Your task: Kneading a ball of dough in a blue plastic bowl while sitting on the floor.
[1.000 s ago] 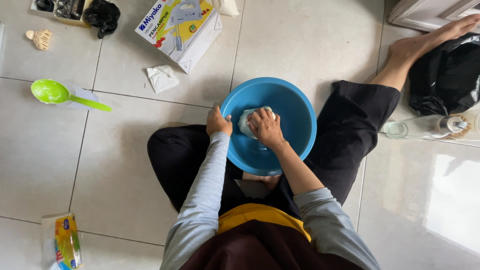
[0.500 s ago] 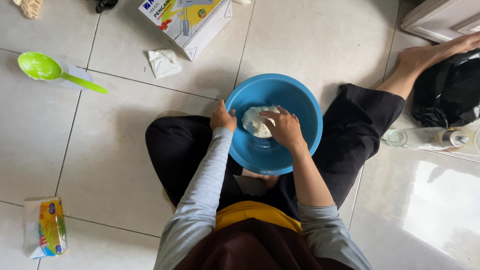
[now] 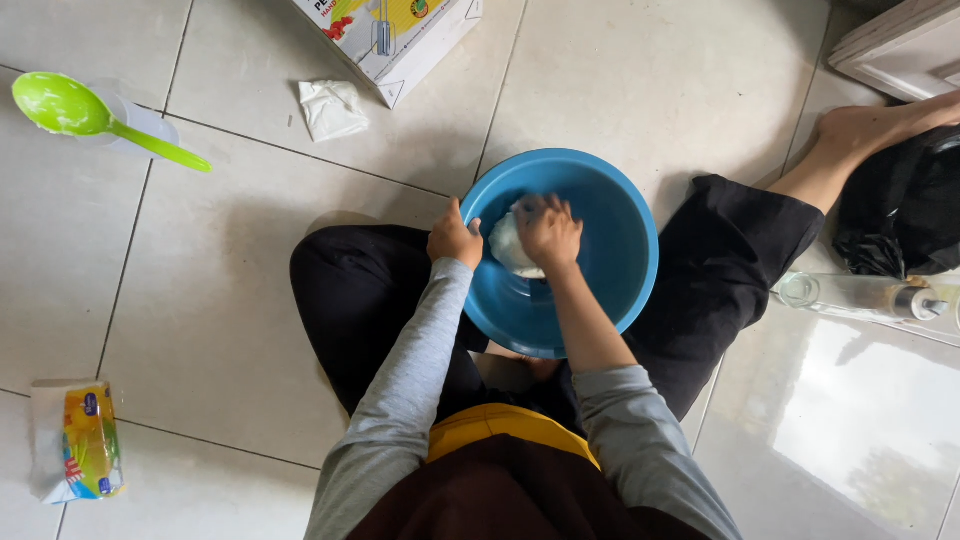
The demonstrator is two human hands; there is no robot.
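Pale dough point(image 3: 508, 245) sits inside the blue bowl point(image 3: 610, 250) between the knees, the right hand point(image 3: 548, 230) closed down over it, pressing. Left hand point(image 3: 454, 238) clamps the rim, seemingly steadying the bowl. Nearby: green ladle point(image 3: 70, 108), crumpled tissue point(image 3: 333, 108), cardboard box point(image 3: 395, 35)

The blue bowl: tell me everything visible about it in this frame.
The blue bowl is round, deep and smooth, plastic by the look of it. It stands upright on the tiled floor between the seated person's legs. The left hand grips its near-left rim; the right hand reaches inside and presses on a pale, whitish lump lying against the inner wall. The rest of the inside looks bare.
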